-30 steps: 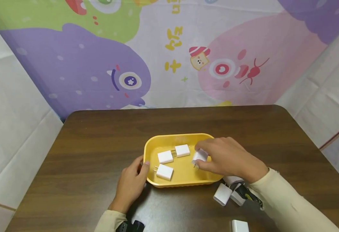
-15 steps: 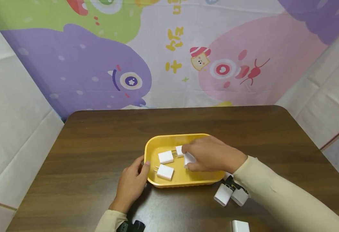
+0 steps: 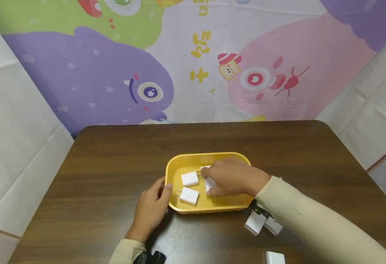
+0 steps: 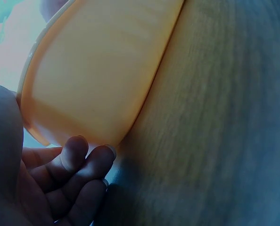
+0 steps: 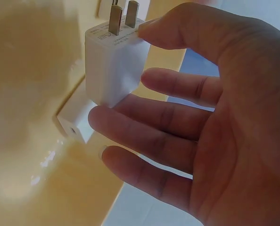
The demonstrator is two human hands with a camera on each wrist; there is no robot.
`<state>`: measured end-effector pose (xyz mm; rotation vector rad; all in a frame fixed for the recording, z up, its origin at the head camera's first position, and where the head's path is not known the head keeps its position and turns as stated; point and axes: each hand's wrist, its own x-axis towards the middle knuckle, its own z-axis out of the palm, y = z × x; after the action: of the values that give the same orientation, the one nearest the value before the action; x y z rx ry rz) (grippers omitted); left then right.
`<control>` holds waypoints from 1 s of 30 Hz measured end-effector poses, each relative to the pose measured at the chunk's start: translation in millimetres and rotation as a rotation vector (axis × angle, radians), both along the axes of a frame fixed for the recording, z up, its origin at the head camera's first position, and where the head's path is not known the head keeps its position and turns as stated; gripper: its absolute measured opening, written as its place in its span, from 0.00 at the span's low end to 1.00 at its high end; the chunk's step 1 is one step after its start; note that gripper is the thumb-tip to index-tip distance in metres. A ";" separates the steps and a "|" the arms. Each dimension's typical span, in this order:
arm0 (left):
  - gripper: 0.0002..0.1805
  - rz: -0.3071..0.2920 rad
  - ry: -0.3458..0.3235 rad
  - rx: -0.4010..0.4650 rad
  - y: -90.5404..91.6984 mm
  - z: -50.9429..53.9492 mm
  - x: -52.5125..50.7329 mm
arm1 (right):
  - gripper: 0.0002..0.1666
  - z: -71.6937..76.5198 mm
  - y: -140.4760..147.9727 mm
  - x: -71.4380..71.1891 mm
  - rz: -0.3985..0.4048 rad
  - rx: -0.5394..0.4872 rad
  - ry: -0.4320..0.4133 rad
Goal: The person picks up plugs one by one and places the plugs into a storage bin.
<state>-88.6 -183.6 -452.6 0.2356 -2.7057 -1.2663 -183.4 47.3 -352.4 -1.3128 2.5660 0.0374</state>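
Note:
A yellow tray [image 3: 226, 205] stands on the table. My left hand [image 3: 150, 211] grips its left end, thumb over the rim; the left wrist view shows the fingers [image 4: 75, 153] against the tray's outer wall [image 4: 97, 70]. Inside the tray, my right hand [image 3: 234, 178] pinches a white plug adapter [image 3: 209, 185] between thumb and fingers; in the right wrist view this adapter [image 5: 114, 66] has its two prongs upward. Two white adapters [image 3: 189, 179] [image 3: 189, 195] lie at the tray's left, and another, partly hidden, lies behind the held one.
Two white adapters [image 3: 255, 222] [image 3: 273, 225] lie on the table [image 3: 90, 190] by the tray's front right corner, beside the right wrist strap. Another adapter [image 3: 275, 257] is at the bottom edge of the head view. A patterned cloth [image 3: 193, 106] hangs behind the table.
My right hand has moved left inside the tray with the adapter, which is now close to the one behind it. The left hand has stayed on the tray's left end.

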 end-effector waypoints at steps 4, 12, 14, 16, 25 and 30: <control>0.21 -0.004 0.008 0.008 0.0 0.2 0.9 | 0.23 -3.3 -1.8 1.8 0.009 -0.021 -0.008; 0.21 -0.009 0.003 0.009 0.8 0.8 0.8 | 0.08 -6.3 -3.9 0.4 0.021 -0.087 0.010; 0.21 -0.009 0.005 0.008 0.9 0.3 0.7 | 0.11 -5.1 -3.9 -0.1 0.012 -0.087 0.005; 0.21 -0.008 0.008 0.010 0.8 -0.4 0.6 | 0.14 -3.7 -3.4 -0.6 -0.002 -0.076 -0.005; 0.21 -0.010 0.016 0.014 -0.2 -0.6 0.6 | 0.16 0.0 2.3 -3.8 0.007 -0.095 0.033; 0.20 -0.009 0.021 0.014 -0.5 -0.9 1.2 | 0.16 2.8 6.8 -2.9 0.000 -0.110 0.032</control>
<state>-87.5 -184.0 -453.5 0.2101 -2.6840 -1.2836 -186.3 54.1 -349.6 -1.3608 2.6292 -0.0850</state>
